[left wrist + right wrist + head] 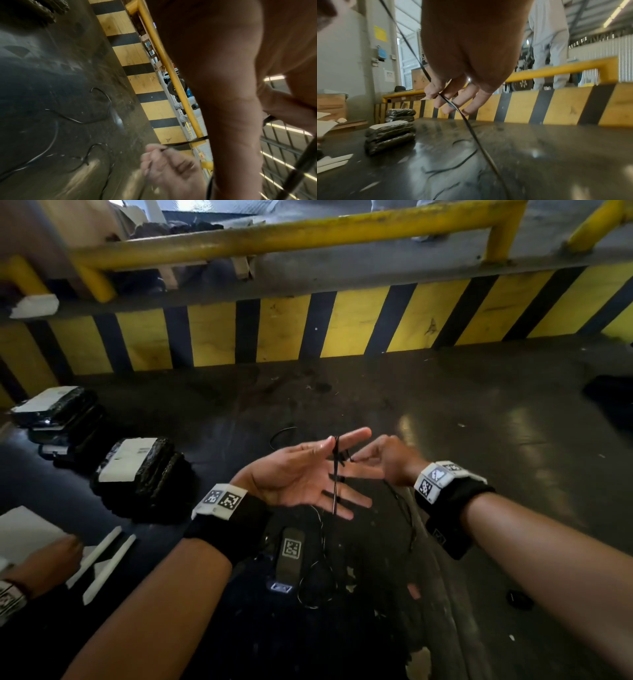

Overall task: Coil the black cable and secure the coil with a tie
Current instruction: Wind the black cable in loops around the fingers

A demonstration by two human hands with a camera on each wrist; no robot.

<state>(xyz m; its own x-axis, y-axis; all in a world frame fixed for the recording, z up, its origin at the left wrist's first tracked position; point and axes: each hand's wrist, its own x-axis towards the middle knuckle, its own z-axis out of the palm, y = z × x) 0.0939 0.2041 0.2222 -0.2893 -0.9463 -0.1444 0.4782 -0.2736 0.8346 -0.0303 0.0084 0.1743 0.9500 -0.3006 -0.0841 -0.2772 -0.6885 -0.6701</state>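
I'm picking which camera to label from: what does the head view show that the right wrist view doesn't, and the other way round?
Only the head view shows the left hand held open and flat, black cable wound across its fingers, plus the black marker-tagged device on the table. Only the right wrist view shows a person in light work clothes beyond the yellow rail. Both show the right hand pinching the cable, the wrapped black bundles and the striped barrier.

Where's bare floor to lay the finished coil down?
Right of the right hand, the dark floor runs bare to the striped barrier. Crowded: wrapped black bundles on the left, loose black cable and a tagged device under the left hand.
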